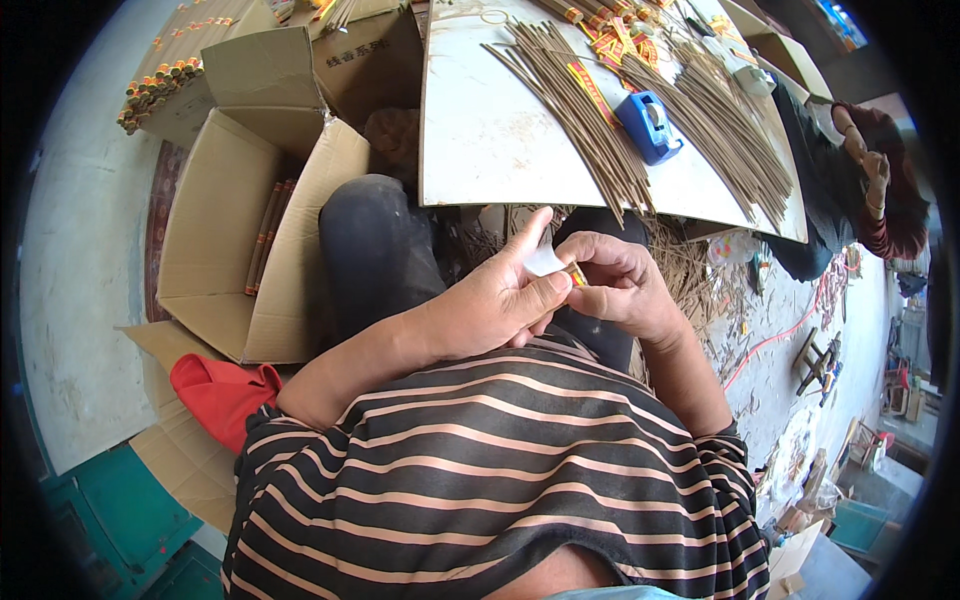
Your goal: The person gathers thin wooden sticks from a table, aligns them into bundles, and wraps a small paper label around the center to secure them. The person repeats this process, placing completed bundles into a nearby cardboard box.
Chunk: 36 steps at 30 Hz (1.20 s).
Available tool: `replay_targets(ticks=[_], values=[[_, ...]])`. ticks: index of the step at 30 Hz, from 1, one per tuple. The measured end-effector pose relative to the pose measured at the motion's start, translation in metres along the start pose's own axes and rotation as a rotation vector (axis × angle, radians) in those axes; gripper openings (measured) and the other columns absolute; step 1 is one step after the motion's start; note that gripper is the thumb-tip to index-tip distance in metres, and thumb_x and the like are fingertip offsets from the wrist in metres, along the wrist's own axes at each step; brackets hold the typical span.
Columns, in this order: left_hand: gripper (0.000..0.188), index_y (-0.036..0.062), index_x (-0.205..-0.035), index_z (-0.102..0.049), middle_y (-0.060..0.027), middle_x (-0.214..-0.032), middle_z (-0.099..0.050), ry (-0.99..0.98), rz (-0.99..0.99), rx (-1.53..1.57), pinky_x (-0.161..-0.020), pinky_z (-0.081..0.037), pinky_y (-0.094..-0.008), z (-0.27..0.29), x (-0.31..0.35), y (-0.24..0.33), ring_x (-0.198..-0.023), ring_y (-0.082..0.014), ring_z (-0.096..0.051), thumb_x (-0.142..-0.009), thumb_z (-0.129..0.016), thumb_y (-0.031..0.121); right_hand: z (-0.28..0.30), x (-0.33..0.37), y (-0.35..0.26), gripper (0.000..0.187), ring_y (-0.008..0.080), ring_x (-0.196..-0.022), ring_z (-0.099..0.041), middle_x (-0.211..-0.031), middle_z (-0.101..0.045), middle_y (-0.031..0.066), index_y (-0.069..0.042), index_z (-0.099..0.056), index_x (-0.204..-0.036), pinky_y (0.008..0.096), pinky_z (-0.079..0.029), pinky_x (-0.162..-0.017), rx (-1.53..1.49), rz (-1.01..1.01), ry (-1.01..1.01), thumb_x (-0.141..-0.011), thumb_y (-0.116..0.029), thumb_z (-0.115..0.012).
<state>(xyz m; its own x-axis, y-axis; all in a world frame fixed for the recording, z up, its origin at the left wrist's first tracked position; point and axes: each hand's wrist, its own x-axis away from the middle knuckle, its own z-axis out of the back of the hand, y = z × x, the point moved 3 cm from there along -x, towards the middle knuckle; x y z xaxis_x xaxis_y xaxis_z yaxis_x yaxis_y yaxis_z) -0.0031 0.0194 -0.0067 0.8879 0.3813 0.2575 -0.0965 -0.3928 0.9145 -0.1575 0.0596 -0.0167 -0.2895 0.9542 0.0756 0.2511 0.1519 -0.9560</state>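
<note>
Both of my hands meet over my lap, just off the table's near edge. My left hand (488, 308) has its index finger stretched out, while its thumb presses against a small item with a yellow and red label (577, 274). A white slip of paper (543, 261) curls up between that thumb and index finger. The fingers of my right hand (635, 288) are bent around the labelled item from the other side. My hands hide most of it, so its full shape does not show.
On the white table (480, 130) lie loose brown incense sticks (575, 115), a blue tape dispenser (650, 128) and red-yellow labels (620, 45). To the left, an open cardboard box (215, 220) holds several wrapped bundles (270, 235). A red cloth (225, 395) lies near my left elbow. Another person (875, 180) is at right.
</note>
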Motion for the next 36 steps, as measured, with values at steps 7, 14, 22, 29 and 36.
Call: replay_targets(ticks=[7,14,22,29,36], values=[[0.078,-0.0003,-0.142,0.006,-0.0045,-0.073,-0.048,-0.061,0.009,0.08,-0.056,-0.039,-0.0182,0.0,-0.001,-0.006,-0.058,-0.0067,-0.043,-0.095,-0.045,0.035,0.003,-0.004,-0.017,0.017,0.0127,-0.078,-0.055,-0.084,-0.06,0.0053,0.001,-0.064,-0.09,0.0252,-0.045,-0.071,0.292,0.069,-0.07,-0.084,-0.015,-0.065],[0.072,0.0025,-0.143,0.001,-0.0084,-0.087,-0.048,-0.093,0.062,0.224,-0.058,-0.043,-0.0204,0.001,-0.002,-0.013,-0.07,-0.0104,-0.048,-0.095,-0.048,0.022,0.003,-0.005,-0.025,0.012,0.0203,-0.079,-0.056,-0.084,-0.062,0.0091,-0.001,-0.066,-0.089,0.0315,-0.046,-0.073,0.526,0.275,-0.157,-0.083,-0.011,-0.064],[0.057,0.0065,-0.144,-0.002,-0.0103,-0.093,-0.049,-0.104,0.129,0.414,-0.058,-0.044,-0.0214,0.006,-0.002,-0.023,-0.072,-0.0139,-0.05,-0.096,-0.032,0.017,-0.002,0.0,-0.028,0.01,0.0214,-0.081,-0.057,-0.085,-0.062,0.01,-0.002,-0.065,-0.084,0.0335,-0.046,-0.074,0.518,0.332,-0.149,-0.083,-0.012,-0.062],[0.05,0.0056,-0.142,-0.016,-0.0079,-0.091,-0.05,-0.142,0.11,0.556,-0.056,-0.045,-0.0191,-0.001,-0.009,-0.021,-0.071,-0.012,-0.052,-0.098,-0.036,0.019,0.004,0.003,-0.021,0.01,0.0218,-0.081,-0.057,-0.087,-0.061,0.0099,-0.003,-0.065,-0.086,0.033,-0.046,-0.074,0.415,0.29,-0.161,-0.083,-0.013,-0.063],[0.052,0.0047,-0.135,-0.03,-0.0026,-0.08,-0.052,-0.089,0.126,0.468,-0.053,-0.043,-0.0162,-0.006,-0.011,-0.016,-0.065,-0.0068,-0.051,-0.092,-0.053,0.025,0.006,-0.001,-0.023,0.009,0.0196,-0.085,-0.055,-0.089,-0.058,0.0085,-0.005,-0.063,-0.081,0.0313,-0.044,-0.075,0.247,0.185,-0.232,-0.084,-0.013,-0.061]])
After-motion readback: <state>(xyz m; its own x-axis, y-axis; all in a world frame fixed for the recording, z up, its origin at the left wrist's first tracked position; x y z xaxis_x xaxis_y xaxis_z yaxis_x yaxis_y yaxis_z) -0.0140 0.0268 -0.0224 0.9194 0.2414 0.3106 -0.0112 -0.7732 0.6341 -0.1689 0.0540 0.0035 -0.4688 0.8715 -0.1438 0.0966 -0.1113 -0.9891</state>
